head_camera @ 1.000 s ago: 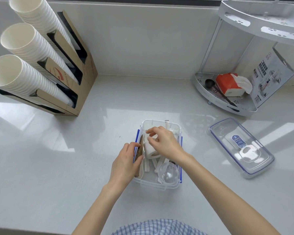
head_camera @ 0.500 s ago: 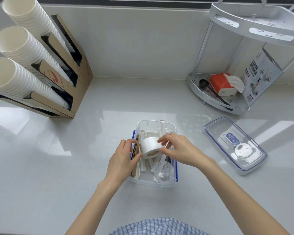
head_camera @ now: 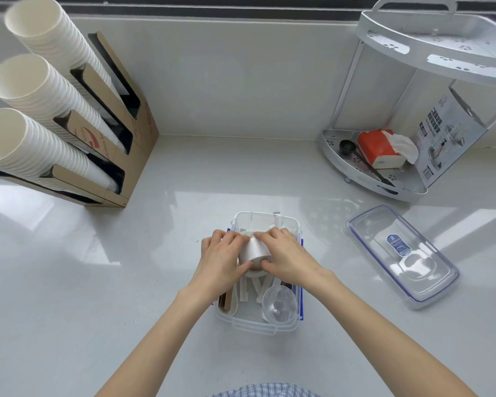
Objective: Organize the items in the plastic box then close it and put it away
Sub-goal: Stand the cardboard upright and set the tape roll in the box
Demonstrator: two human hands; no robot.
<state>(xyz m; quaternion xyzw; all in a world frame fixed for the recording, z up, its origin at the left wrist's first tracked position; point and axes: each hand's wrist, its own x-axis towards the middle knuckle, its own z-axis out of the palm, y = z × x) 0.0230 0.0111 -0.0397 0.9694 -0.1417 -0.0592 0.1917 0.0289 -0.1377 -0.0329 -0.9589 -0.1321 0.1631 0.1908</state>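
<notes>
Status: organizing step in progress, by the look of it. Your left hand point(head_camera: 222, 260) and right hand point(head_camera: 284, 256) both grip one roll of white tape point(head_camera: 252, 253), fingers curled over its top and thumbs under its near edge. The roll sits over the middle of the plastic box point(head_camera: 259, 325), at centre frame just below the midline; whether it rests on the contents or is held clear of them cannot be told.

Done so far, judging from layout: several items already lie inside the box. Not done: tape not yet settled, box open, lid point(head_camera: 403, 255) lying apart on the table point(head_camera: 126, 282) at right of centre, box not put away. Estimate: early to middle of the task. Three steps remain: finish arranging, fit the lid, stow the box.

Counts, as far as visible:
- plastic box: 1; lid: 1
- tape roll: 1
- clear round cup point(head_camera: 279, 303) in the box's lower right corner: 1
- white flat strips point(head_camera: 258, 287) below the roll: at least 3, partly covered by your hands
- brown flat pieces point(head_camera: 226, 302) standing along the box's left wall: number unclear

Surroundings: cardboard dispenser point(head_camera: 121, 156) at upper left with 3 stacks of paper cups point(head_camera: 40, 93); a two-tier corner shelf point(head_camera: 413, 190) at upper right holding 1 red tissue pack point(head_camera: 378, 149), 1 dark scoop point(head_camera: 348, 146) and 1 printed carton point(head_camera: 444, 133).
</notes>
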